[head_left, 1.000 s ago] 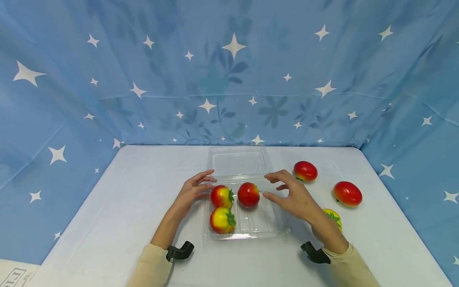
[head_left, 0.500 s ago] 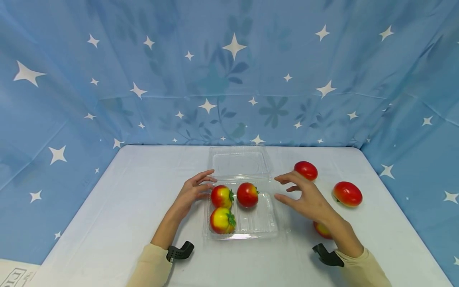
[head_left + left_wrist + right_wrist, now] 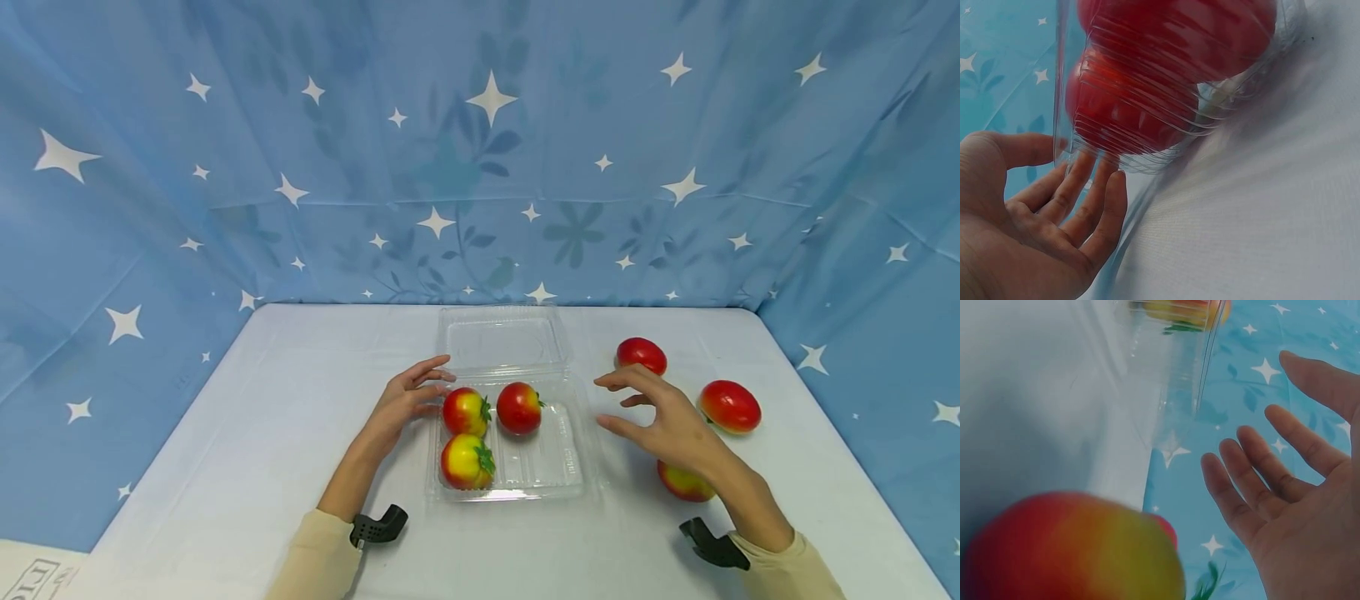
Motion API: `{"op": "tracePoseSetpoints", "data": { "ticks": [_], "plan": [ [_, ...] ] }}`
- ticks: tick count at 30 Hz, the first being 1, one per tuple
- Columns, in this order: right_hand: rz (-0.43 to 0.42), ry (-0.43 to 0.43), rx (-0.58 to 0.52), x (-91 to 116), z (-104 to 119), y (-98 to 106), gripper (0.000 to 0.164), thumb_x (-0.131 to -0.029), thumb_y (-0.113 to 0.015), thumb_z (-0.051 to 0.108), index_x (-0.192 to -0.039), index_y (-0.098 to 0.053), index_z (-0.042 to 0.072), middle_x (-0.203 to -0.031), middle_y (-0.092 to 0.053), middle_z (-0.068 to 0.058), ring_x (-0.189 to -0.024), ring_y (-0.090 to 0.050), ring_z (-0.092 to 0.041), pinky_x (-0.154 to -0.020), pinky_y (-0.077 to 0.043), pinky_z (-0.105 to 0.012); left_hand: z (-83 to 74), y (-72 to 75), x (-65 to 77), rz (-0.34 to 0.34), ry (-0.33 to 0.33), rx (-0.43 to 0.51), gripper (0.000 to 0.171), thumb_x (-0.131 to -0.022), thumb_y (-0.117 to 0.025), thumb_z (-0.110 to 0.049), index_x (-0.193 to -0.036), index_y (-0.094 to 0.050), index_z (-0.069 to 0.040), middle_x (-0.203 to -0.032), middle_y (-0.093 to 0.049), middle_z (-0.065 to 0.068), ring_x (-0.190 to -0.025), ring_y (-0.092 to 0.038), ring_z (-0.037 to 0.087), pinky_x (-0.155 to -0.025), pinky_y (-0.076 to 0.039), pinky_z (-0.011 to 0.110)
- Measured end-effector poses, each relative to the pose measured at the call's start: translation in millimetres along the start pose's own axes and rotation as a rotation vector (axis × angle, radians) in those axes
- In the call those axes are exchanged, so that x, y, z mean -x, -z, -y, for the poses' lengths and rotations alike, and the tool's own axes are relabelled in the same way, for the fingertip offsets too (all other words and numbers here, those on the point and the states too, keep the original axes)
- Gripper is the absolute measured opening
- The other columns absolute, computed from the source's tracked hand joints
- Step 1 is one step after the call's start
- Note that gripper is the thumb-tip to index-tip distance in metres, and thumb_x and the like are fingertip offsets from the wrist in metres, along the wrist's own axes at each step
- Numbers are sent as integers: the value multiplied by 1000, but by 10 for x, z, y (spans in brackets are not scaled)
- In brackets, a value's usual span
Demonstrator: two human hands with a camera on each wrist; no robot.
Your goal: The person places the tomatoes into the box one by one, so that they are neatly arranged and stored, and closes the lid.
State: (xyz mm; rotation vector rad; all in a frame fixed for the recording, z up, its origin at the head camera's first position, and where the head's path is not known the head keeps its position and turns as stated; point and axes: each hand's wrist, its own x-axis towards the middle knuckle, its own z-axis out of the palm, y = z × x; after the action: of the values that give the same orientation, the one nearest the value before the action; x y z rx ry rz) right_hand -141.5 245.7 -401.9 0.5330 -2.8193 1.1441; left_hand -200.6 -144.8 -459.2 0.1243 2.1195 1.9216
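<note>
A clear plastic clamshell box lies with its lid laid back behind it. Two red-yellow artificial fruits with green leafy tops, the rear one and the front one, fill its left side. A redder fruit sits at the back, right of them. My left hand is at the box's left wall, relaxed fingers spread and fingertips right at the plastic. Right of the box, my right hand hovers with fingers apart and nothing between them. Under its wrist lies another red-yellow fruit, partly hidden.
Two more red fruits lie on the white table at the right, one farther back, partly behind my right hand, and one farther right. A blue star-patterned curtain encloses the back and sides.
My right hand has moved to the right, away from the redder fruit in the box, over the fruits on the right. The left hand stays at the box's wall.
</note>
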Motion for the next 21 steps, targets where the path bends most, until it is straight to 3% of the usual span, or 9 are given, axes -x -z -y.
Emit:
{"op": "tracePoseSetpoints", "data": {
  "ticks": [4, 8, 11, 16, 21],
  "plan": [
    [-1, -11, 17, 66, -27, 42, 51, -85, -86, 26, -133, -67, 21, -135, -66, -5, -117, -66, -31, -90, -59, -24, -8, -3, -5, 4, -3, 3, 53, -104, -59, -15, -156, -48, -13, -142, -60, 19, -106, -67, 11, -98, -60, 36],
    [-3, -7, 27, 121, -62, 78, 51, -85, -86, 26, -133, -67, 23, -137, -66, -5, -116, -67, -26, -90, -60, -25, -5, -3, -11, 0, -3, 3, 52, -104, -59, -16, -155, -49, -15, -141, -61, 18, -105, -67, 11, -97, -60, 35],
    [-8, 13, 19, 154, -96, 103, 50, -85, -86, 25, -131, -67, 25, -135, -66, -3, -114, -65, -10, -90, -57, -18, 2, -8, -18, -2, -6, 5, 52, -104, -59, -16, -155, -49, -15, -140, -61, 17, -106, -67, 12, -97, -60, 35],
    [-10, 46, 0, 198, -144, 132, 49, -84, -87, 22, -129, -68, 25, -134, -67, -2, -110, -55, 14, -90, -58, -19, 14, -28, -21, -2, 2, 5, 53, -104, -60, -17, -156, -49, -13, -140, -62, 16, -108, -67, 12, -98, -60, 34],
    [4, 82, -6, 219, -217, 137, 49, -82, -88, 21, -127, -69, 26, -132, -66, -1, -111, -56, 11, -91, -61, -27, 3, -20, -2, -5, 5, 3, 53, -104, -59, -16, -156, -49, -15, -140, -62, 16, -111, -66, 15, -99, -60, 36]
  ]
}}
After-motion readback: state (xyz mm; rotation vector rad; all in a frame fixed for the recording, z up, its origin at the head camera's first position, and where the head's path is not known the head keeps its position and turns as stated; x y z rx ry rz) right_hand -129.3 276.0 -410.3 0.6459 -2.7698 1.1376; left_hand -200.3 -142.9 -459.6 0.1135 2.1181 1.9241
